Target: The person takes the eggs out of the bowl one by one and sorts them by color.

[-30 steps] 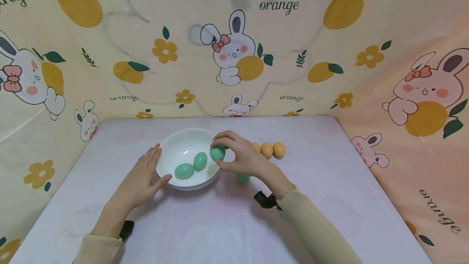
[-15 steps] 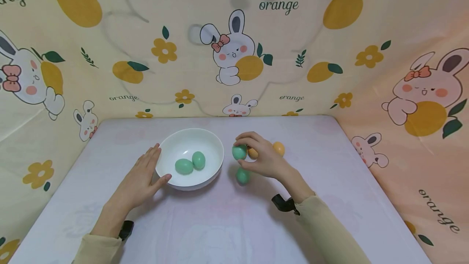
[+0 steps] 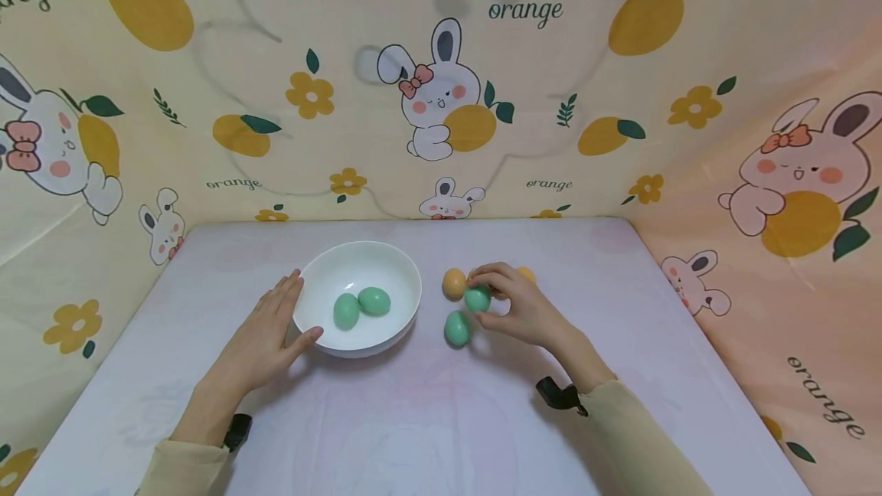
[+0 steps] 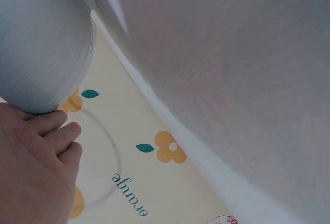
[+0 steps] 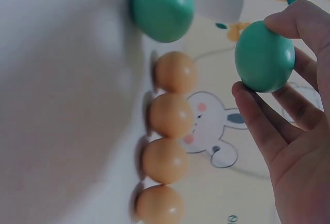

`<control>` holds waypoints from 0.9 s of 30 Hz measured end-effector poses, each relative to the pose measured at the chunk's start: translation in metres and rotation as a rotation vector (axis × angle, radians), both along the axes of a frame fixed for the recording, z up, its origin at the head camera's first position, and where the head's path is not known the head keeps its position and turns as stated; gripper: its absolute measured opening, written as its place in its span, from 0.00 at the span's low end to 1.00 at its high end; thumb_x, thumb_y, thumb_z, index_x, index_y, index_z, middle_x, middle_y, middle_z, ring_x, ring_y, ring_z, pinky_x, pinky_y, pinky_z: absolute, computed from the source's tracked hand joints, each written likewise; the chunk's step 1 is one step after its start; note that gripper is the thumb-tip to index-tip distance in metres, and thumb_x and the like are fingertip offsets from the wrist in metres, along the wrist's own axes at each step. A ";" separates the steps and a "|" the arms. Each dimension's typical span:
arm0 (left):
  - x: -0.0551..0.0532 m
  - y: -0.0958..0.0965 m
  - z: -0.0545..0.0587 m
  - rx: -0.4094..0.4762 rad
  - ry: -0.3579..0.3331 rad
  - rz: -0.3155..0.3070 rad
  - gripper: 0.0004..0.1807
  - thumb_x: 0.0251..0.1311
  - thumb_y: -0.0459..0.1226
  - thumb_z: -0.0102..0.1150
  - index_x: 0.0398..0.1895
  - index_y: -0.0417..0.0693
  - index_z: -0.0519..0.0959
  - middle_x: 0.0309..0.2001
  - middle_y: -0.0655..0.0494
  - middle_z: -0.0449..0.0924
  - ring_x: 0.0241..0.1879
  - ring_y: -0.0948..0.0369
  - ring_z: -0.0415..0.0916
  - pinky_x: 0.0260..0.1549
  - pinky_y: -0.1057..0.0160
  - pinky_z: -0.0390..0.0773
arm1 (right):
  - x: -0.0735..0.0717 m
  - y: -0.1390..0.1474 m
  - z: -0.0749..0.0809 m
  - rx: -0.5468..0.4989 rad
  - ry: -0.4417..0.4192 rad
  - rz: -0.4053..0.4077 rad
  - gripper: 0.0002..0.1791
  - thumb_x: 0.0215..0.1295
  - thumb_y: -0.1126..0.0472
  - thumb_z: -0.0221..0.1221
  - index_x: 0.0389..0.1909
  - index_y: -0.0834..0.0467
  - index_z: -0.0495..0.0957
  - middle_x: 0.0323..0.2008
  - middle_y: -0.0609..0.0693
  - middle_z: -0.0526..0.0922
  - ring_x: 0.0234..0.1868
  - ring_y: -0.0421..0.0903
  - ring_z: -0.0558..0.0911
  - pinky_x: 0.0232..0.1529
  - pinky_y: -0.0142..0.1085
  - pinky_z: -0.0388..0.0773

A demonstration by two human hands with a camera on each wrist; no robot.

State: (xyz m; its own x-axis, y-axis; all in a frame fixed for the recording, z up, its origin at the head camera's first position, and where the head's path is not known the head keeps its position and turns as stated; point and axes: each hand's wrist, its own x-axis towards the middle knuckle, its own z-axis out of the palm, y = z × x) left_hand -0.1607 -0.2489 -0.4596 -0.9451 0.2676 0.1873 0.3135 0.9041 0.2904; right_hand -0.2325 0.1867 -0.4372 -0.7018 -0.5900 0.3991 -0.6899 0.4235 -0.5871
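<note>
With its fingers laid along the outside left of a white bowl (image 3: pixel 396 266), my left hand (image 3: pixel 269 331) touches the rim, thumb at the near side. The left wrist view also has that hand (image 4: pixel 36 162) against the bowl's outer wall (image 4: pixel 41 44). Two green eggs, one (image 3: pixel 347 311) left of the other (image 3: pixel 375 301), lie inside the bowl. My right hand (image 3: pixel 520 305) pinches a third green egg (image 3: pixel 477 298) between thumb and fingertips, raised off the table in the right wrist view. Another green egg (image 3: pixel 457 328) lies on the table just below it.
Several orange-brown eggs (image 5: pixel 167 116) stand in a row on the table behind the right hand, which partly hides them in the head view; the leftmost egg (image 3: pixel 455 284) shows fully. A printed cloth (image 3: pixel 441 98) rises behind the table's far edge.
My right hand has carried its green egg rightward from the bowl's right rim to above the table. The two eggs in the bowl have rolled and turned. My left hand has stayed put.
</note>
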 end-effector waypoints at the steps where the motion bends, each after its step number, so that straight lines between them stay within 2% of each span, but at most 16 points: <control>1: 0.000 0.000 0.000 0.001 0.001 -0.001 0.52 0.71 0.57 0.58 0.82 0.33 0.49 0.82 0.36 0.48 0.80 0.37 0.48 0.76 0.35 0.54 | 0.000 0.002 -0.002 0.007 -0.005 0.000 0.23 0.57 0.69 0.72 0.55 0.58 0.82 0.59 0.52 0.79 0.55 0.48 0.81 0.53 0.48 0.86; 6: -0.001 -0.001 0.000 0.008 -0.001 -0.005 0.52 0.71 0.59 0.56 0.82 0.33 0.49 0.82 0.36 0.48 0.80 0.37 0.48 0.76 0.35 0.54 | 0.001 0.009 -0.011 0.055 -0.045 0.001 0.24 0.55 0.70 0.71 0.54 0.56 0.82 0.58 0.50 0.79 0.55 0.47 0.79 0.56 0.45 0.84; 10: -0.001 -0.001 0.000 0.008 -0.009 -0.003 0.52 0.72 0.60 0.55 0.82 0.33 0.48 0.82 0.36 0.47 0.80 0.37 0.47 0.76 0.35 0.54 | 0.004 0.012 -0.015 0.118 -0.085 -0.025 0.26 0.53 0.70 0.71 0.55 0.53 0.83 0.60 0.50 0.79 0.60 0.48 0.79 0.61 0.49 0.81; 14: -0.001 -0.001 0.000 0.011 -0.011 -0.003 0.53 0.72 0.61 0.54 0.82 0.33 0.48 0.82 0.36 0.47 0.80 0.37 0.47 0.76 0.35 0.53 | 0.006 0.014 -0.017 0.162 -0.143 -0.032 0.26 0.54 0.69 0.72 0.56 0.53 0.83 0.60 0.50 0.79 0.58 0.48 0.79 0.61 0.49 0.80; 20: 0.000 -0.001 0.000 0.015 -0.011 -0.002 0.52 0.72 0.60 0.55 0.82 0.33 0.48 0.82 0.36 0.47 0.80 0.37 0.47 0.76 0.35 0.53 | 0.005 0.015 -0.022 0.199 -0.177 -0.014 0.28 0.54 0.67 0.73 0.58 0.56 0.81 0.59 0.49 0.79 0.52 0.44 0.81 0.57 0.46 0.83; 27: 0.000 -0.001 -0.001 0.022 -0.007 -0.003 0.52 0.71 0.56 0.58 0.82 0.33 0.48 0.82 0.37 0.47 0.80 0.38 0.47 0.76 0.35 0.53 | 0.005 0.015 -0.024 0.248 -0.205 -0.019 0.29 0.55 0.65 0.74 0.60 0.54 0.81 0.61 0.51 0.78 0.54 0.46 0.80 0.58 0.48 0.82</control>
State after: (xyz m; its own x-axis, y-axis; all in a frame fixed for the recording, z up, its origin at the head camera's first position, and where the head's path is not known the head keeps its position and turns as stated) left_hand -0.1610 -0.2503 -0.4608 -0.9456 0.2664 0.1865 0.3142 0.8963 0.3129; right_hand -0.2271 0.2017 -0.4608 -0.7645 -0.6377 0.0942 -0.5588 0.5827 -0.5901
